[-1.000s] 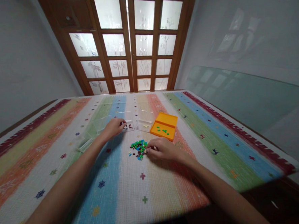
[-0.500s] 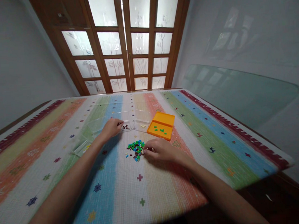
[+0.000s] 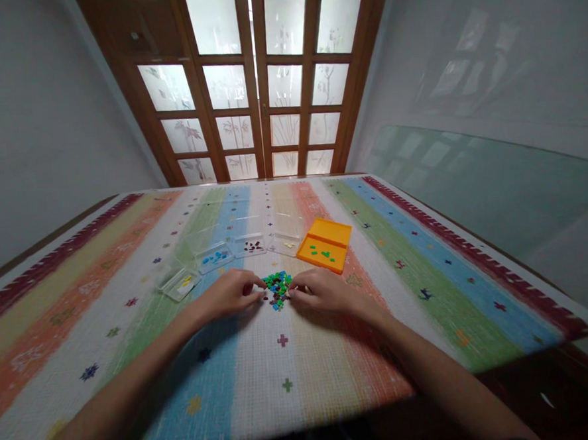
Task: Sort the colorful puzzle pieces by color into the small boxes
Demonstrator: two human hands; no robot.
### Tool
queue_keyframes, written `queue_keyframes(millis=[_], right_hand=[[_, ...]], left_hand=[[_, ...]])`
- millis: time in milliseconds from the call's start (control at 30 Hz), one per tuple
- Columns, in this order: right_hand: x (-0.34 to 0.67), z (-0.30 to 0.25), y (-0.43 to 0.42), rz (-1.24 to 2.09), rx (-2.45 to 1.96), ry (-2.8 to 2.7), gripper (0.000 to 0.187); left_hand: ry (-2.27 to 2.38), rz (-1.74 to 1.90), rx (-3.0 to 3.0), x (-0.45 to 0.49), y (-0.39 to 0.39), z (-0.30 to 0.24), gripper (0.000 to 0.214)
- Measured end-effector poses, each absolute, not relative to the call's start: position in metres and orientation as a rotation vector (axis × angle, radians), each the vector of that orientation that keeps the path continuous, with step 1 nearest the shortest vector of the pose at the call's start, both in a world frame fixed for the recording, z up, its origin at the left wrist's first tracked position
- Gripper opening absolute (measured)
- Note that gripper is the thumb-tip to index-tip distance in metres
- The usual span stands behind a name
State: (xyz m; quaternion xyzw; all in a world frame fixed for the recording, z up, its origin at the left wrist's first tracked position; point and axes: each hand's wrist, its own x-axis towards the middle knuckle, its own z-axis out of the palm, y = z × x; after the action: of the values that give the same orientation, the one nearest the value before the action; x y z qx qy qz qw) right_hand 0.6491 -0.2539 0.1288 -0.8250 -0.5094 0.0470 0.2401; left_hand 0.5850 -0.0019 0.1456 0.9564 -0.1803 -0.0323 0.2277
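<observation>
A small pile of plastic building bricks point(image 3: 279, 284), green, blue, dark brown and cream, lies on the striped tablecloth between my hands. My left hand point(image 3: 233, 292) is at the pile's left edge, thumb and forefinger slightly apart, with nothing visible held. On the right edge, my right hand point(image 3: 326, 292) has its thumb and forefinger drawn together at the bricks; anything between them is too small to make out. Beyond the hands stand a clear box with brown bricks point(image 3: 250, 246), a clear box with blue bricks point(image 3: 215, 259) and an orange case point(image 3: 332, 237) with several green bricks.
A clear box with yellow bricks point(image 3: 178, 285) stands at the left, and another with cream bricks point(image 3: 285, 244) sits beside the orange case. The striped tablecloth point(image 3: 419, 305) covers the table. Wooden doors point(image 3: 260, 82) rise behind it.
My left hand has come back from the brown bricks' box to the pile, uncovering the blue bricks' box. My right hand stays at the pile's right edge. The view has shifted slightly.
</observation>
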Motion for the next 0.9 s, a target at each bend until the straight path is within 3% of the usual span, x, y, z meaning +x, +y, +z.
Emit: queue_keyframes(millis=[367,700,900], right_hand=[[0.648,0.130,-0.253,0.140,-2.278,-1.369,0.019],[0.648,0.130,-0.254,0.161,-2.263,-1.362,0.020],[0.647,0.133,-0.254,0.155,-2.282,-1.370,0.021]], left_hand=[[-0.482,-0.118,2.656,0.577,-0.013,0.133,0.025],[-0.178,0.376,2.765,0.634,0.033,0.163,0.023],[0.079,0.263,2.934,0.666,0.039,0.160,0.029]])
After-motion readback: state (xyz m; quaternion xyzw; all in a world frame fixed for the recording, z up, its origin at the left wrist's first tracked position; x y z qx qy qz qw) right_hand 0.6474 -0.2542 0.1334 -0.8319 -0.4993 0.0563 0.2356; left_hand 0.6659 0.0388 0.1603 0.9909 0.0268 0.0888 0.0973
